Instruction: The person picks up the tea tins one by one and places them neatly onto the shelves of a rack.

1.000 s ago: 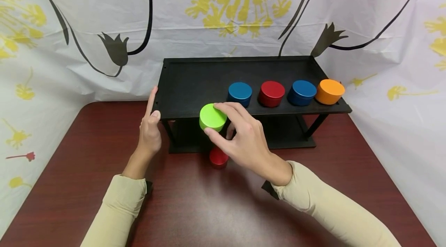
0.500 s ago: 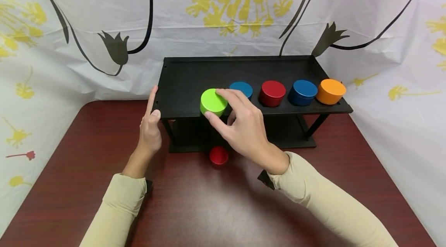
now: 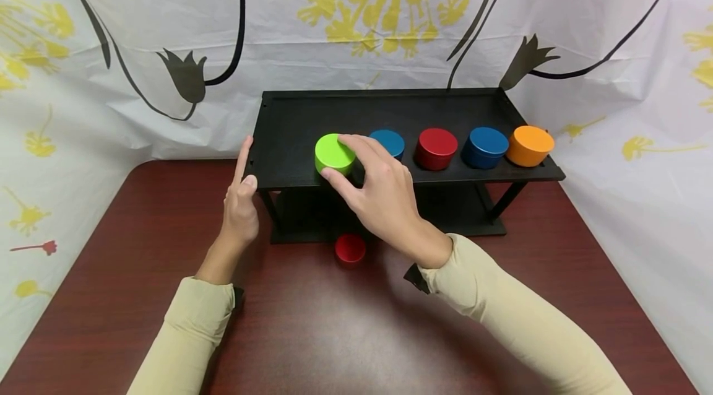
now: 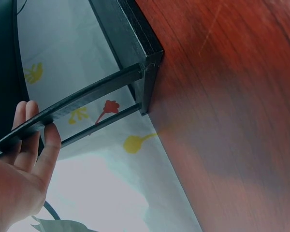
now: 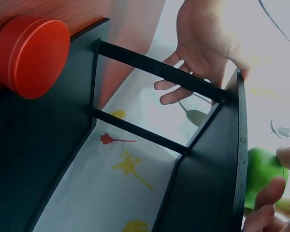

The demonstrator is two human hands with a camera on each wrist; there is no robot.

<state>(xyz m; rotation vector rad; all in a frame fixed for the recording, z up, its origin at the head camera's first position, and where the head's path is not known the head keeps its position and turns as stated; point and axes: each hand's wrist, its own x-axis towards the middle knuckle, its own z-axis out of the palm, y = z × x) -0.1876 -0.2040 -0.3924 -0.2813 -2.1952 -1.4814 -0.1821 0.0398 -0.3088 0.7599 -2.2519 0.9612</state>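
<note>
My right hand (image 3: 384,194) holds a round lime-green tin (image 3: 333,152) between thumb and fingers, at the front edge of the two-tier black shelf's (image 3: 303,116) upper board. In the right wrist view the green tin (image 5: 262,174) shows beside that board's edge. My left hand (image 3: 241,212) grips the shelf's left end, index finger along the side and thumb at the front corner. The left wrist view has its fingers (image 4: 47,150) around a black post (image 4: 94,89). To the right of the green tin sits a blue tin (image 3: 388,142), partly hidden by my right hand.
Farther right along the upper board's front stand a red tin (image 3: 436,148), another blue tin (image 3: 484,147) and an orange tin (image 3: 530,146). A second red tin (image 3: 350,251) is on the brown table (image 3: 312,327), before the lower board (image 3: 462,215). Patterned white cloth (image 3: 345,67) hangs behind.
My right hand has raised the green tin from before the shelf's front edge to the upper board's level, then shifted it slightly left. The left hand has stayed in place.
</note>
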